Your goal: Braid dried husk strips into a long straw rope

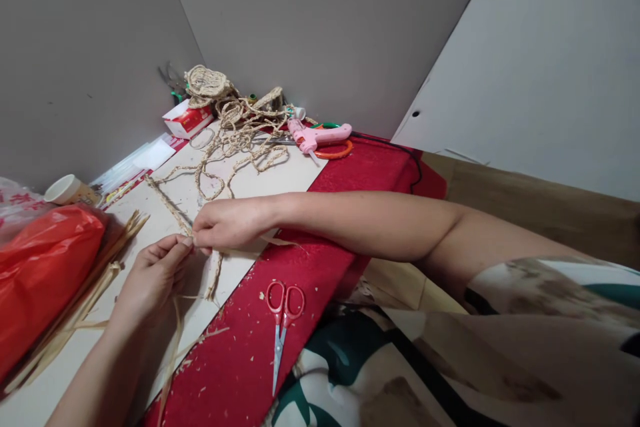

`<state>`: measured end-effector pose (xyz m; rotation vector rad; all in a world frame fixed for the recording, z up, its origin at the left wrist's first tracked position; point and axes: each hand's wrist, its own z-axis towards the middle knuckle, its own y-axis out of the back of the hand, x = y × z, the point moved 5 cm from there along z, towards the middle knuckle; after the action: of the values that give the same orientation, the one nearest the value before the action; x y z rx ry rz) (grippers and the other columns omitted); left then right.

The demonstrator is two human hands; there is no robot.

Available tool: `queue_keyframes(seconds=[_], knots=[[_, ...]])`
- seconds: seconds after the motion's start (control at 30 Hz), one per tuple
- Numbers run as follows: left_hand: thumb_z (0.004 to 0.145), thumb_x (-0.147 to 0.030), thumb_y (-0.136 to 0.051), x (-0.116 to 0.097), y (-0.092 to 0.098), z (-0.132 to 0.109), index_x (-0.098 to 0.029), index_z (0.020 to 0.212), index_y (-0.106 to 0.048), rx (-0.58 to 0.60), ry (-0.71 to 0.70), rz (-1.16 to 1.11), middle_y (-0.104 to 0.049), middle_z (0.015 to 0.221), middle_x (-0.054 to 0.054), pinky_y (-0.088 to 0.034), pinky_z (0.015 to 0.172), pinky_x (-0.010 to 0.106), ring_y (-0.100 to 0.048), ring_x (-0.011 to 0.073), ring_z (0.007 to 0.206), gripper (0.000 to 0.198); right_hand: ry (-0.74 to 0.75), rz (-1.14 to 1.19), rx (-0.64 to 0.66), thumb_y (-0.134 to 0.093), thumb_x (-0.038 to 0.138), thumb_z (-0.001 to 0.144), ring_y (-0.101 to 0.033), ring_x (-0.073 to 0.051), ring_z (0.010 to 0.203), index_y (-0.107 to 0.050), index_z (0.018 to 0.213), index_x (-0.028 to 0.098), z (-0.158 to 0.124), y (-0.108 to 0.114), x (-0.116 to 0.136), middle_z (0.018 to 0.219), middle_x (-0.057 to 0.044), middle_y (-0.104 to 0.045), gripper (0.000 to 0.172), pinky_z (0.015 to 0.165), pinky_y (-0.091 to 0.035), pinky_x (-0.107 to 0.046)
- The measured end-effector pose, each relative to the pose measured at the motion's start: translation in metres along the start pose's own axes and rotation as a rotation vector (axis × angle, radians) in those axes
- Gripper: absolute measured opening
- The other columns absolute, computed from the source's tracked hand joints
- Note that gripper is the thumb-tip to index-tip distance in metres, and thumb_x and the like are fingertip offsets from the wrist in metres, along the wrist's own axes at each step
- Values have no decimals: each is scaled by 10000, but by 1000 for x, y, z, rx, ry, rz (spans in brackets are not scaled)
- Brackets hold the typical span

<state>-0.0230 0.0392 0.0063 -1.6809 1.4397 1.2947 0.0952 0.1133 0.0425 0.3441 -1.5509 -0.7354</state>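
Observation:
Both hands meet at a braided straw cord (170, 205) above a white board (300, 177). My left hand (156, 263) is closed, thumb and forefinger pinching at the cord's near end. Right against those fingertips, my right hand (227, 221) is curled closed on the same spot, hiding part of the cord. Loose flat straw strands (176, 340) trail down below my left hand. Another piece of braid (214, 277) hangs down under my right hand. Behind, a tangle of finished braid (240, 130) spreads out, with a coiled roll (206, 83) on top.
Red-handled scissors (284, 307) lie on the red cloth (320, 260) among straw bits. A pink glue gun (315, 135) rests on orange-handled scissors (345, 149). Leftward are a red plastic bag (55, 260), straw bundles (107, 253), a paper cup (70, 189) and a small box (189, 120).

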Motion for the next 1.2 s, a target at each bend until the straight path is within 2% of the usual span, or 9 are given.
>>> queue_keyframes(seconds=[0.4,0.5,0.6,0.67,0.77,0.8,0.87,1.0,1.2], knots=[[720,-339,-689,0,-10,-8,-180,595,-440,25,-20,-162,-231,483,-89,-154,362,149,-185,34,382,321,-57,-332,-95,-396,229,834,-604,-231,776,-650,918,102,-9,-21,11,930,-169,-677,296,618,-405,-306],[692,-335,-713,-2,-11,-10,-173,638,-511,0,-28,-112,-239,463,-94,-159,369,146,-190,30,379,265,7,-371,-14,-418,243,844,-567,-187,697,-649,918,113,-14,-22,15,887,-143,-673,276,583,-366,-287],[664,-335,-727,-5,-11,-12,-169,637,-532,-25,-32,-85,-283,451,-84,-167,364,152,-209,33,377,257,104,-290,59,-437,327,875,-465,-115,582,-647,778,135,-18,-14,21,722,-60,-625,300,554,-300,-252],[653,-333,-736,-7,-9,-13,-172,635,-528,-26,-33,-93,-277,451,-86,-163,359,153,-200,33,377,264,94,-211,-105,-425,372,895,-403,-90,558,-618,694,133,-18,5,20,624,-19,-547,367,559,-269,-238],[673,-341,-737,-8,-7,-11,-171,646,-528,-9,-32,-105,-229,465,-97,-156,360,146,-169,27,382,270,27,-178,-498,-420,359,905,-374,-83,598,-562,655,122,-17,34,12,613,-5,-479,373,584,-254,-227],[682,-343,-733,-8,-6,-10,-170,659,-537,0,-31,-106,-226,471,-97,-159,361,144,-168,27,384,262,15,-159,-549,-434,353,901,-378,-82,613,-546,653,120,-16,37,8,625,-5,-477,358,589,-260,-220],[688,-341,-731,-7,-6,-9,-168,674,-555,13,-32,-108,-221,478,-97,-161,361,142,-167,26,386,247,-28,-33,-446,-451,358,894,-396,-75,602,-529,668,120,-7,30,-1,626,-2,-486,338,576,-280,-201],[670,-334,-742,-7,-6,-7,-161,694,-597,13,-60,-99,-239,467,-90,-162,369,139,-185,28,392,227,-167,287,-36,-444,455,880,-343,-53,446,-515,685,128,4,-5,-17,509,30,-436,388,455,-263,-184],[680,-364,-729,-1,-5,-1,-162,768,-652,55,-66,7,-346,459,-69,-205,393,144,-248,40,401,233,-225,347,71,-546,468,808,-229,-37,349,-483,626,147,7,-8,-29,417,70,-303,374,349,-154,-184]])
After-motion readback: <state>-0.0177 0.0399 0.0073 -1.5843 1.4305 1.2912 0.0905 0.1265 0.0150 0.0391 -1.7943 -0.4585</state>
